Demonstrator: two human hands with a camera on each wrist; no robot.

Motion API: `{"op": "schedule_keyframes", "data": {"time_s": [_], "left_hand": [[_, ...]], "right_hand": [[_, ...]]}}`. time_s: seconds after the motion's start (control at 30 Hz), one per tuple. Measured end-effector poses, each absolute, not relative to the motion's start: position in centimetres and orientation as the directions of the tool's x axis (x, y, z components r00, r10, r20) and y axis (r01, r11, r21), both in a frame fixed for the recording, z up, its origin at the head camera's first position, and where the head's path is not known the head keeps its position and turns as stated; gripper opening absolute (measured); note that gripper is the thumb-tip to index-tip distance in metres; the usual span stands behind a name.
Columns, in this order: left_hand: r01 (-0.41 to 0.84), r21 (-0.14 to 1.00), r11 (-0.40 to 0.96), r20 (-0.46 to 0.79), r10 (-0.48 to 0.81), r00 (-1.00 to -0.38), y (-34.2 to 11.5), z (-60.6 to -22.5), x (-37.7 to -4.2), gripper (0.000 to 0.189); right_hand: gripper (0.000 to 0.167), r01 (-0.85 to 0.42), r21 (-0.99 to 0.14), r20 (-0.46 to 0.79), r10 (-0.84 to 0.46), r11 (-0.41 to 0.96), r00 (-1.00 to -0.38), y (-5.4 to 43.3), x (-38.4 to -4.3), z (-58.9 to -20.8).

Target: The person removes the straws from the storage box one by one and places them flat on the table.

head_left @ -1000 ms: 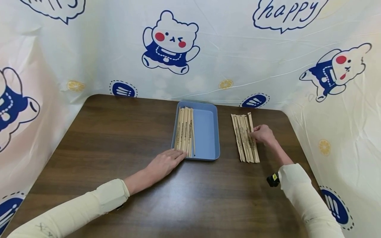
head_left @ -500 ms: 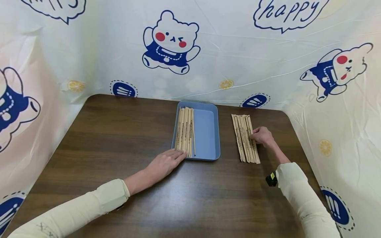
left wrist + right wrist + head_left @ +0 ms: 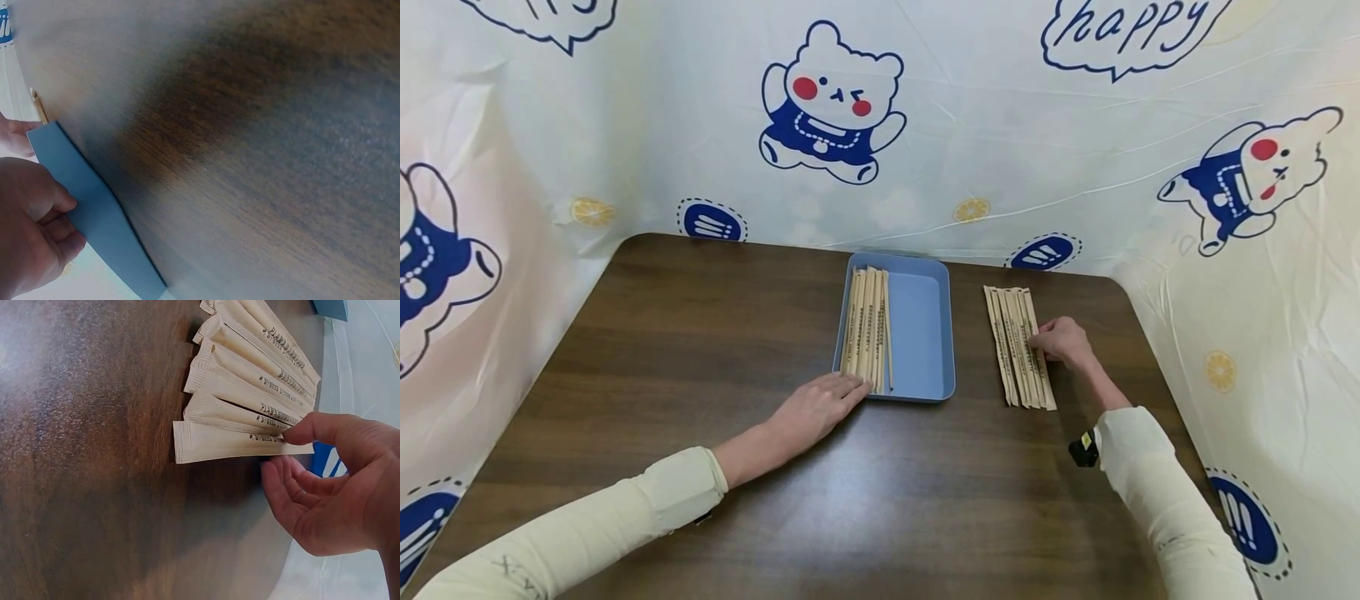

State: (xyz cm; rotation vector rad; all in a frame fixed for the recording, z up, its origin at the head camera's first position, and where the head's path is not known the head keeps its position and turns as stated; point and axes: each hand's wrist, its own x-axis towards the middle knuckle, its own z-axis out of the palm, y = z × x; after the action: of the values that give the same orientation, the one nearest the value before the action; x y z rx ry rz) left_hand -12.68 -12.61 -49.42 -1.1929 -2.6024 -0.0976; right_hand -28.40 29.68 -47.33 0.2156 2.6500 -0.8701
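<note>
My left hand is at the near left corner of a blue tray. In the left wrist view, its curled fingers and thumb hold the tray's wall. Slim paper-wrapped sticks lie lengthwise along the tray's left side. Right of the tray, several flat, slim paper packets with dark print lie side by side on the table. My right hand pinches the outermost slim paper packet at the row's right edge. The thumb rests on top; the other fingertips are partly hidden beneath it.
The brown wooden table reaches back to a printed cloth backdrop, which also stands along both sides. A strip of bare tabletop separates the tray from the packet row. A small black device sits at the right cuff.
The outermost packet's far end stuck out beyond the row one second ago; now it lies level with the others. My right hand shifted slightly with it. The left hand has stayed at the tray.
</note>
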Motion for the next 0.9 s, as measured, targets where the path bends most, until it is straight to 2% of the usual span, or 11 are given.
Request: {"op": "schedule_keyframes", "data": {"time_s": [0.13,0.27,0.33,0.43,0.57,0.7,0.9], "left_hand": [[0.752,-0.053,0.657,0.267,0.735,-0.623,-12.6,-49.4,-12.7,0.047],[0.753,-0.047,0.656,0.263,0.736,-0.624,-12.6,-49.4,-12.7,0.047],[0.755,-0.043,0.655,0.263,0.736,-0.624,-12.6,-49.3,-12.7,0.048],[0.754,-0.041,0.655,0.266,0.735,-0.624,-12.7,-49.3,-12.7,0.048],[0.752,-0.037,0.658,0.272,0.731,-0.626,-12.7,-49.2,-12.6,0.047],[0.752,-0.033,0.658,0.267,0.731,-0.628,-12.6,-49.3,-12.7,0.047],[0.755,-0.031,0.655,0.262,0.734,-0.627,-12.6,-49.3,-12.7,0.047]], "right_hand": [[0.021,0.227,-0.529,-0.346,0.036,0.818,-0.937,29.8,-28.4,-47.1],[0.021,0.178,-0.495,-0.272,0.043,0.851,-0.961,29.3,-28.4,-46.6],[0.02,0.182,-0.528,-0.258,0.048,0.83,-0.965,28.6,-28.4,-46.1],[0.031,0.232,-0.671,-0.298,0.03,0.704,-0.954,26.9,-28.3,-45.0],[0.046,0.337,-0.833,-0.39,-0.032,0.439,-0.92,24.1,-28.2,-43.7],[0.05,0.375,-0.877,-0.42,-0.103,0.3,-0.902,21.5,-28.0,-42.7],[0.048,0.368,-0.898,-0.415,-0.191,0.24,-0.889,18.0,-27.5,-41.8]]}}
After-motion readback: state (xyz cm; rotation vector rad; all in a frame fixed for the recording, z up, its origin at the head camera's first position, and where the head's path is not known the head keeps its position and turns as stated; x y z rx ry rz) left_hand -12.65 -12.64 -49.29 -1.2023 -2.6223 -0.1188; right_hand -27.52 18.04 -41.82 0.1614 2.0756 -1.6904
